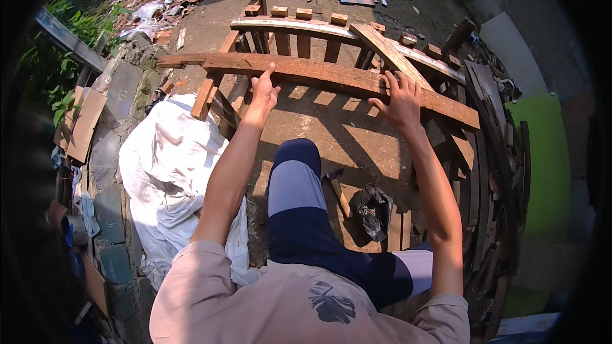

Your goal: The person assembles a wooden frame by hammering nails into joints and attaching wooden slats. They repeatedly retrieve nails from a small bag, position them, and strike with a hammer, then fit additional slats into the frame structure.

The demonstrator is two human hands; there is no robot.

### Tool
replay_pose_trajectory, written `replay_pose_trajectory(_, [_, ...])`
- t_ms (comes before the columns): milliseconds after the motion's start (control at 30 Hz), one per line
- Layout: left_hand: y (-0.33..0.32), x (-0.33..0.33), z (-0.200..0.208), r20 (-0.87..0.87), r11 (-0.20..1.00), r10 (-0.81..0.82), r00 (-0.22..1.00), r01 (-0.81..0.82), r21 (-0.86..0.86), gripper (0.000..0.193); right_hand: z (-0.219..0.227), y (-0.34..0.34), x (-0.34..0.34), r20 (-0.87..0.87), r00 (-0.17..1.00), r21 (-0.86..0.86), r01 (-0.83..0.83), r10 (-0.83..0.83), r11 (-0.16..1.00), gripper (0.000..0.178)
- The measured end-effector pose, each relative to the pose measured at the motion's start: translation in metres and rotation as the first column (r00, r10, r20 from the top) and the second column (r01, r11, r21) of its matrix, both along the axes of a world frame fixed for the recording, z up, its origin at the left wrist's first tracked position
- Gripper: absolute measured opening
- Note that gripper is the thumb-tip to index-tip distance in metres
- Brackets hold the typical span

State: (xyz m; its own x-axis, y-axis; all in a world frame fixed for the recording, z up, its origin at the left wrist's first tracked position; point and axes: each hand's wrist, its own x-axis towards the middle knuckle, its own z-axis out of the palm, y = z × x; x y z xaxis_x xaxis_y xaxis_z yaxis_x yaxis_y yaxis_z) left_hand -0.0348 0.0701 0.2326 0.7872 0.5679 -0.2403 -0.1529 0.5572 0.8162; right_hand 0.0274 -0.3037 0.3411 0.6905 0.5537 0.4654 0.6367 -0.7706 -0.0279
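A long reddish-brown wooden plank [306, 71] lies across a slatted wooden frame in front of me, its left end notched and splintered. My left hand [263, 91] grips the plank's near edge left of its middle, with one finger pointing up over its face and the others curled. Toward the right, my right hand [401, 99] holds the plank with the fingers laid over it and the thumb at the near edge. Behind it runs a pale rail [293, 25] with several upright slats. A diagonal board [392, 55] slants from that rail under the plank.
On the ground by my knee lie a hammer [340, 194] and a black plastic bag [375, 211] of small items. A white sack [175, 172] is heaped at left beside a low stone wall [118, 134]. Stacked timber [488, 153] and a green panel [542, 165] stand right.
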Motion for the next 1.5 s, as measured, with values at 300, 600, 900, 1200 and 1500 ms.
replay_pose_trajectory(300, [-0.012, -0.002, 0.005, 0.05, 0.998, -0.033, 0.998, 0.036, -0.057, 0.065, -0.032, -0.239, -0.01, -0.421, 0.651, 0.503, 0.747, -0.631, 0.435, 0.075])
replay_pose_trajectory(600, [-0.011, 0.005, 0.001, -0.003, 0.987, -0.074, 0.997, 0.073, -0.142, 0.051, -0.033, -0.289, 0.03, -0.803, 0.573, 0.59, 0.729, 0.162, 0.347, 0.08])
replay_pose_trajectory(900, [-0.006, 0.004, -0.011, -0.072, 0.989, -0.144, 0.987, 0.141, -0.041, 0.064, -0.045, -0.293, 0.042, -0.726, 0.687, 0.575, 0.608, -0.001, 0.548, 0.07])
replay_pose_trajectory(1200, [-0.013, 0.004, -0.002, 0.085, 0.998, 0.035, 0.996, -0.039, 0.053, 0.041, -0.062, -0.245, -0.012, 0.062, 0.865, 0.587, 0.372, -0.498, 0.719, 0.046])
replay_pose_trajectory(1500, [-0.063, -0.096, 0.002, 0.309, 0.984, 0.156, 0.938, -0.174, 0.03, 0.038, -0.108, -0.216, -0.117, 0.342, 0.928, 0.021, -0.168, 0.151, 0.986, 0.05])
